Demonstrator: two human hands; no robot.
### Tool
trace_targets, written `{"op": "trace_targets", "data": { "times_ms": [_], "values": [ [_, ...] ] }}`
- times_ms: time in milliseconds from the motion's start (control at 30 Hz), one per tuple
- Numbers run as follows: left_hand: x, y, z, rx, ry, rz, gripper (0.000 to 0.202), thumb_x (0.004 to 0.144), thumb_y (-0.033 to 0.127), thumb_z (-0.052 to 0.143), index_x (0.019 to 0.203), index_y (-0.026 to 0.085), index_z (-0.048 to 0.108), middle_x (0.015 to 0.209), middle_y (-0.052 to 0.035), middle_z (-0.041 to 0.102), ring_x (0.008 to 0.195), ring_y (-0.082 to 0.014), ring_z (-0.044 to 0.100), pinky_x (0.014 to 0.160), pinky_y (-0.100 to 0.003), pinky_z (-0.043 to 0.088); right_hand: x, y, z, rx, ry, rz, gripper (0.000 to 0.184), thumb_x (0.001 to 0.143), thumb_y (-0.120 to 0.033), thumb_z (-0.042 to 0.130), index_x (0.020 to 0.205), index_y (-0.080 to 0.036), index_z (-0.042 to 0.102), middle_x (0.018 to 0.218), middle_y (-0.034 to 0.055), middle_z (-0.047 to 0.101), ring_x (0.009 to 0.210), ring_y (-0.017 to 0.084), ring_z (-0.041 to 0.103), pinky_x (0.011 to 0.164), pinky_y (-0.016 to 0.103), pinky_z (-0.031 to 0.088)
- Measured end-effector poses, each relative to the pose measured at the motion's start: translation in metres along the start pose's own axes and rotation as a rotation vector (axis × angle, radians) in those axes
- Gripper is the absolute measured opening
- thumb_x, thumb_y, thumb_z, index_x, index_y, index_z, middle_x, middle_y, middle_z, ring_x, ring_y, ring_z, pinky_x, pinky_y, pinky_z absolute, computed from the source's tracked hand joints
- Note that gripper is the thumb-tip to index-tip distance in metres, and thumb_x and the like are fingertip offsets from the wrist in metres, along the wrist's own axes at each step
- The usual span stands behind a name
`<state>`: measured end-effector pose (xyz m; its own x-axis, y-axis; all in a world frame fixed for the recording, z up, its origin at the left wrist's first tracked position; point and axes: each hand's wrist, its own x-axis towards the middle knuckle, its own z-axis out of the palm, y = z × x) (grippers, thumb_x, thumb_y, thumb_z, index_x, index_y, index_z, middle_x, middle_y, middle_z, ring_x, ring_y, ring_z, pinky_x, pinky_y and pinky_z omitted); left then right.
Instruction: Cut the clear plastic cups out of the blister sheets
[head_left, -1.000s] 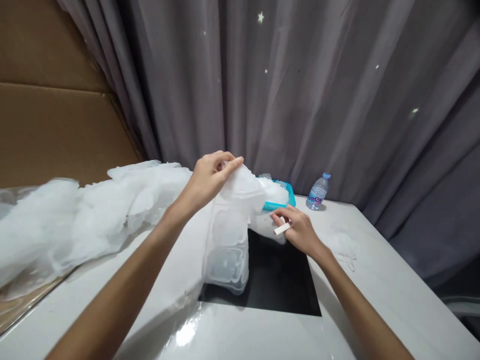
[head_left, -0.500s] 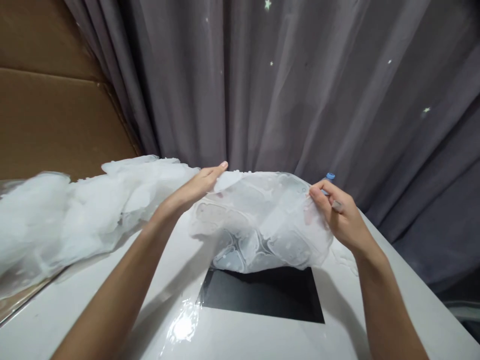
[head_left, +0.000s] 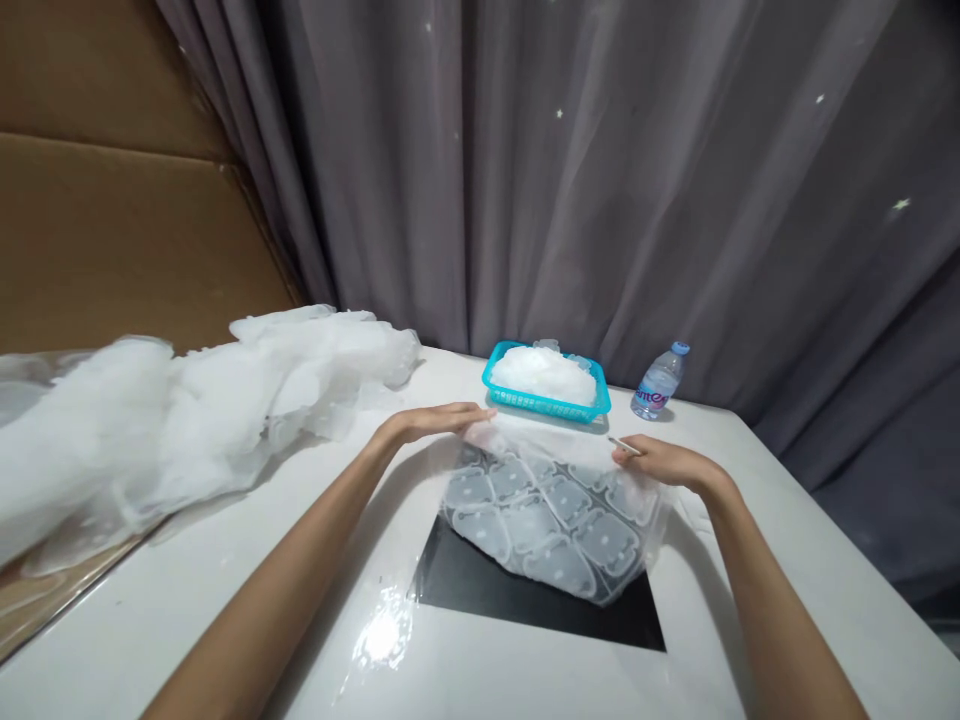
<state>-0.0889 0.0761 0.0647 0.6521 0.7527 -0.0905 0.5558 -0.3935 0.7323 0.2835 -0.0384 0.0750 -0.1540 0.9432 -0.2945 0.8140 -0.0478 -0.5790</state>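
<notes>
A sheer white fabric [head_left: 544,520] with rounded, outlined shapes hangs between my hands, its lower part lying over a black sheet [head_left: 525,602] on the table. My left hand [head_left: 450,420] holds the fabric's upper left edge, fingers stretched together and thumb hidden behind the cloth. At the upper right edge, my right hand [head_left: 660,462] is closed on the fabric. A thin, pale, metallic-looking tool [head_left: 625,446] also sticks out from its fingers; its kind cannot be made out. A large heap of similar white fabric [head_left: 202,420] lies to the left.
Behind the fabric stands a turquoise basket [head_left: 551,405] filled with white material. To its right is a small water bottle [head_left: 660,382] with a blue cap. A grey curtain [head_left: 525,200] closes off the back, and cardboard [head_left: 112,240] stands at the left. The white table [head_left: 795,560] is glossy.
Both hands have come down and nearer with the fabric, which now lies lower over the black sheet. The basket and the whole bottle have come into sight behind it.
</notes>
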Motion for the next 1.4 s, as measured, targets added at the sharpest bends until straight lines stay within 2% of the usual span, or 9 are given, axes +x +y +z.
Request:
{"op": "trace_targets", "data": {
  "times_ms": [133,333,533,633,733,800,967,1200,1400],
  "values": [
    [0.003,-0.007,-0.001,0.013,-0.077,-0.003,0.060,0.070,0.062,0.083,0.110,0.017,0.075,0.101,-0.0071,0.073,0.094,-0.0259,0.063,0.082,-0.030,0.049,0.007,0.019,0.007,-0.059,-0.127,0.104,0.011,0.084,-0.021,0.057,0.073,-0.020,0.057,0.067,-0.0004,0.054,0.065,0.016,0.050,0.061,0.027,0.041],
    [0.018,-0.014,0.018,-0.022,0.027,0.017,0.060,0.086,0.062,0.067,0.125,0.016,0.066,0.123,-0.0115,0.067,0.111,-0.0289,0.061,0.091,-0.032,0.047,0.006,0.019,0.008,-0.122,-0.295,0.155,0.017,0.086,-0.023,0.057,0.070,-0.019,0.056,0.059,-0.0010,0.056,0.061,0.015,0.053,0.063,0.027,0.043],
    [0.019,-0.028,0.011,0.006,-0.012,-0.029,0.058,0.080,0.067,0.070,0.104,0.015,0.074,0.095,-0.0077,0.070,0.086,-0.0253,0.064,0.071,-0.029,0.046,-0.003,0.004,0.008,-0.147,-0.473,0.120,0.030,0.092,-0.031,0.058,0.064,-0.019,0.057,0.048,-0.0015,0.056,0.057,0.015,0.055,0.070,0.027,0.046],
    [0.020,-0.034,0.009,0.037,-0.013,-0.043,0.055,0.076,0.066,0.073,0.101,0.017,0.075,0.089,-0.0057,0.069,0.082,-0.0231,0.063,0.068,-0.027,0.044,-0.001,-0.005,0.016,-0.165,-0.548,0.113,0.036,0.085,-0.030,0.066,0.053,-0.019,0.055,0.044,-0.0018,0.053,0.051,0.014,0.050,0.067,0.027,0.046],
    [0.024,-0.037,0.013,0.056,0.003,-0.044,0.053,0.078,0.066,0.070,0.099,0.018,0.074,0.088,-0.0048,0.069,0.080,-0.0219,0.062,0.069,-0.027,0.044,0.001,-0.009,0.019,-0.155,-0.594,0.111,0.037,0.083,-0.038,0.071,0.052,-0.019,0.060,0.051,0.0014,0.063,0.052,0.014,0.050,0.062,0.026,0.046],
    [0.027,-0.038,0.015,0.062,0.013,-0.042,0.052,0.080,0.065,0.067,0.100,0.018,0.073,0.091,-0.0053,0.070,0.081,-0.0220,0.063,0.070,-0.027,0.045,0.001,-0.006,0.013,-0.140,-0.560,0.118,0.044,0.088,-0.049,0.065,0.057,-0.018,0.067,0.060,0.0057,0.070,0.057,0.016,0.055,0.062,0.027,0.048],
    [0.032,-0.036,0.017,0.039,-0.001,-0.012,0.050,0.082,0.063,0.065,0.101,0.017,0.070,0.096,-0.0066,0.073,0.084,-0.0226,0.065,0.073,-0.028,0.047,-0.004,0.018,-0.008,-0.160,-0.191,0.238,0.052,0.098,-0.054,0.053,0.061,-0.018,0.061,0.072,0.0102,0.072,0.067,0.019,0.063,0.070,0.031,0.049],
    [0.034,-0.025,0.017,0.039,-0.023,0.007,0.042,0.081,0.051,0.067,0.099,0.014,0.075,0.095,-0.0088,0.078,0.086,-0.0243,0.069,0.078,-0.032,0.049,0.001,0.034,-0.003,-0.124,-0.256,0.395,0.034,0.096,-0.039,0.062,0.072,-0.015,0.066,0.079,0.0114,0.074,0.063,0.021,0.069,0.063,0.032,0.054],
    [0.034,-0.014,0.017,0.031,-0.041,0.091,0.036,0.083,0.046,0.069,0.099,0.016,0.077,0.097,-0.0084,0.078,0.089,-0.0236,0.069,0.079,-0.031,0.048,0.007,0.035,-0.006,-0.129,-0.135,0.378,0.047,0.101,-0.046,0.056,0.068,-0.015,0.065,0.078,0.0129,0.073,0.066,0.018,0.069,0.064,0.028,0.054]
  ]
}}
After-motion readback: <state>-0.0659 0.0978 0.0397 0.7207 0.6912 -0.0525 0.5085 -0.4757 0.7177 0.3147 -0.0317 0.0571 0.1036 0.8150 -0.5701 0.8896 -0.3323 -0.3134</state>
